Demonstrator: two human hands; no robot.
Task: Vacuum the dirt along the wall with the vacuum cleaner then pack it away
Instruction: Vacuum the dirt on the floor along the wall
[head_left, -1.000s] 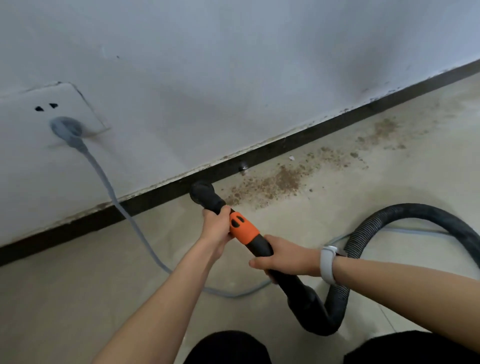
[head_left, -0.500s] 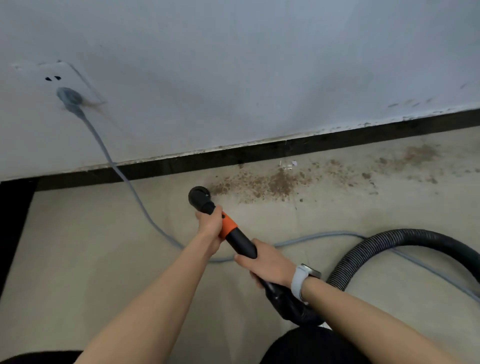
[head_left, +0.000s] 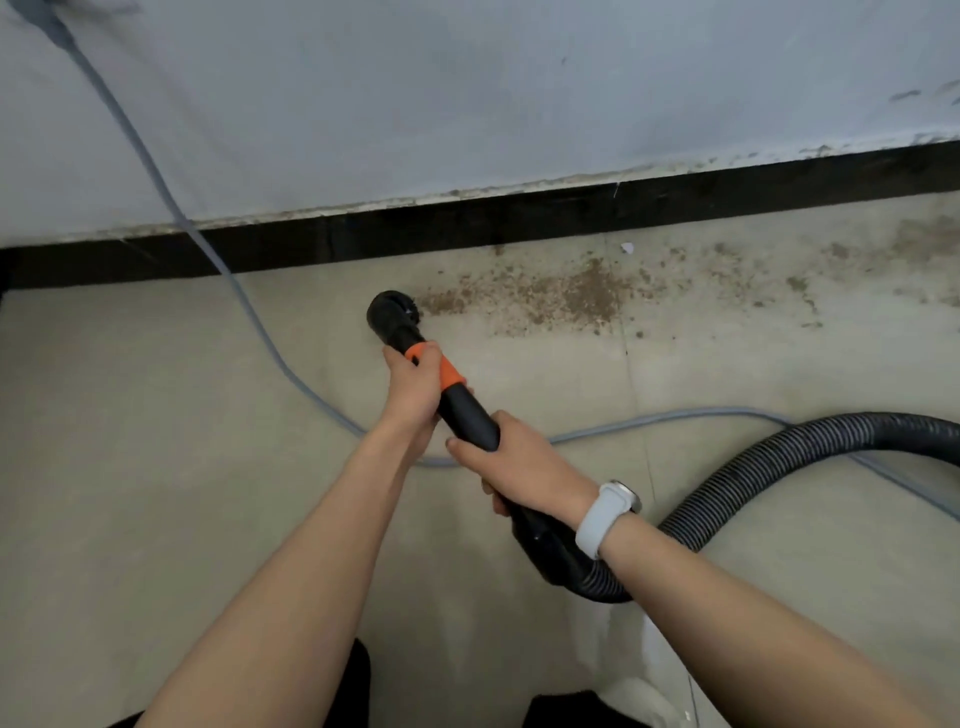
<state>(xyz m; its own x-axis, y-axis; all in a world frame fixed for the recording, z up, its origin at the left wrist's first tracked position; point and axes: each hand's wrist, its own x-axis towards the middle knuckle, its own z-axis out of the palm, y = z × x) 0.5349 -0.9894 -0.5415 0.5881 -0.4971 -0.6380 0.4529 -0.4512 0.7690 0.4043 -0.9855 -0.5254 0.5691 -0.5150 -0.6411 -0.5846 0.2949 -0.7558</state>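
Nozzle (head_left: 393, 315) sits on floor (head_left: 156, 415) before your baseboard (head_left: 415, 228), dirt (head_left: 561, 299) just right of nozzle. Cord (head_left: 249, 317) runs left of nozzle, passing under your arms. Hose (head_left: 779, 467) curls right of nozzle, nearer you.

nozzle (head_left: 393, 315) pulled back from skirting, now at dirt (head_left: 545, 299) patch's left edge
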